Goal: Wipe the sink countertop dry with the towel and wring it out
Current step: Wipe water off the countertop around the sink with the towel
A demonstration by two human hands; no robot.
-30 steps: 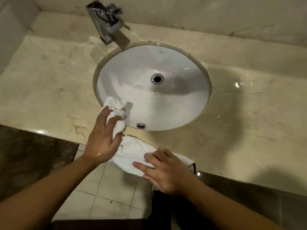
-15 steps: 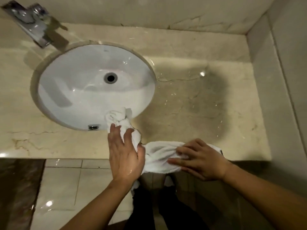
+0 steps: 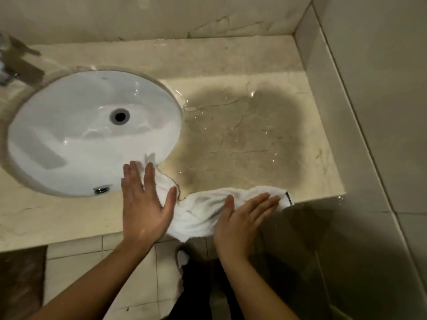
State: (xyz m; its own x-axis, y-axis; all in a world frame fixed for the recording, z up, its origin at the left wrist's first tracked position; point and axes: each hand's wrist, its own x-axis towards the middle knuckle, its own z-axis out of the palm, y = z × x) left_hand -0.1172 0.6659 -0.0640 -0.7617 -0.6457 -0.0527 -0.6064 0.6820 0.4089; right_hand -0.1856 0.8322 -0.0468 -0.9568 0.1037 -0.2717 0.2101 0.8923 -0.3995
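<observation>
- my left hand [image 3: 143, 204] lies flat, fingers straight and slightly spread, pressing the left end of the white towel [image 3: 208, 211] at the sink [image 3: 69, 135] rim
- my right hand [image 3: 240, 218] is flat too, fingers straight and together, pressing the towel's right part
- towel is bunched along the front edge of the countertop [image 3: 254, 146], one tip hanging into the sink bowl
- water film on the countertop right of the sink
- faucet [image 3: 13, 65] far left, blurred

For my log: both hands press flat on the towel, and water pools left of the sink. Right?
No. The head view shows the water pooling right of the sink, not left. The left hand and right hand do press flat on the towel.
</observation>
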